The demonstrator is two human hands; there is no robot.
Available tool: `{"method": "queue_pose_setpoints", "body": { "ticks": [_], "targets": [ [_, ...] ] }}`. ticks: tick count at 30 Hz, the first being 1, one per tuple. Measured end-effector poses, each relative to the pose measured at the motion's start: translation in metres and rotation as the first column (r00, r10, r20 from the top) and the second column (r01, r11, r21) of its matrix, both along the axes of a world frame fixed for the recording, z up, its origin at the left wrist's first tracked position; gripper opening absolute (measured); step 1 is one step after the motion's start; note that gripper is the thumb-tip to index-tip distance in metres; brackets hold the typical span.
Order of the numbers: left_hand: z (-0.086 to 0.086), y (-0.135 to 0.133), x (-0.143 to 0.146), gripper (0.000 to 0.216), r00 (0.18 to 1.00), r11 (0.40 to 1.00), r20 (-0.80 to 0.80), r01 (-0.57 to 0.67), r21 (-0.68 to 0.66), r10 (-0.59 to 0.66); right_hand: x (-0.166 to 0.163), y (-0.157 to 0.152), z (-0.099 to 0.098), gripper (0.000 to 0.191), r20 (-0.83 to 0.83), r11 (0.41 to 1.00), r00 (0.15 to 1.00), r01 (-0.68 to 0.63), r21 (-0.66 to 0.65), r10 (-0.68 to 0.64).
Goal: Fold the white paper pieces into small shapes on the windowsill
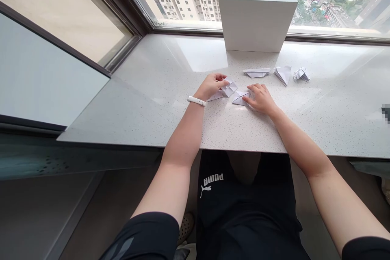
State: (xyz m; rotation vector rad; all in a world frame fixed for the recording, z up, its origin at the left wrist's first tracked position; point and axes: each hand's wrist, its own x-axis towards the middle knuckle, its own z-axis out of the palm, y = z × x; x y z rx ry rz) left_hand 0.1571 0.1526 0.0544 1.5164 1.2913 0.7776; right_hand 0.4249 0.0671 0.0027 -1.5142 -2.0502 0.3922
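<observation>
A partly folded white paper piece (pixel 229 87) lies on the speckled white sill counter (pixel 170 113). My left hand (pixel 211 85), with a white band at the wrist, has its fingers curled and pinches the paper's upper left part. My right hand (pixel 259 98) lies flat with fingers stretched, pressing the paper's right flap (pixel 240 98) down against the counter.
Three finished white paper folds lie further back: a flat boat shape (pixel 256 72), a pointed one (pixel 283 74) and a small crumpled-looking one (pixel 301 74). A white box (pixel 256 20) stands upright against the window. The counter's front edge runs just above my lap.
</observation>
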Motion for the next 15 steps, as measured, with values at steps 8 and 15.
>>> {"method": "queue_pose_setpoints", "body": {
  "ticks": [8, 15],
  "targets": [
    [0.002, -0.006, 0.005, 0.022, 0.997, 0.993, 0.072, 0.026, -0.112, -0.018, -0.002, -0.001, 0.005, 0.04, -0.006, 0.996, 1.0, -0.011, -0.093, 0.011],
    [0.011, -0.011, 0.008, 0.027, 0.998, 0.989, -0.014, 0.066, -0.13, -0.069, -0.004, -0.005, 0.014, 0.02, -0.233, 0.981, 0.971, -0.095, -0.166, 0.055]
  ]
}}
